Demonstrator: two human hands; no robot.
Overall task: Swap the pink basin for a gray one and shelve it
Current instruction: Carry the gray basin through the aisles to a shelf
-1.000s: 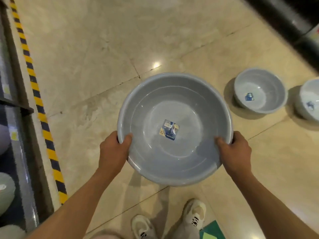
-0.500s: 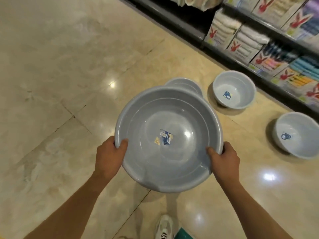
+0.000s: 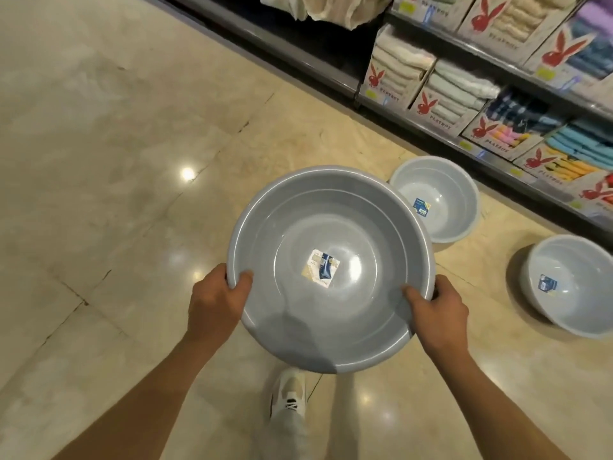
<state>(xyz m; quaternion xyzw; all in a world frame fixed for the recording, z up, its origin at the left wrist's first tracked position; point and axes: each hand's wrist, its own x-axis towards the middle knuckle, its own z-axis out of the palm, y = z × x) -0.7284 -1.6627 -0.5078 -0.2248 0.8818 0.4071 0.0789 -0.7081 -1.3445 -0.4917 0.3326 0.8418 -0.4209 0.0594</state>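
Towel shelf now closer; both hands grip gray basin (image 3: 331,227) rim.

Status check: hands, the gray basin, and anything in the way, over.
Left hand and right hand both grip the gray basin by its rim. Basin level, label inside. Two smaller basins on the floor ahead right.

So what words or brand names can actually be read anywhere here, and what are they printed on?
"PLAYBOY", beside a red rabbit logo: towel boxes on the shelf.
Sticker inside the gray basin held by the left hand and right hand: too blurred to read.
Stickers in the two basins on the floor: too small to read.
Shelf price tags: unreadable.
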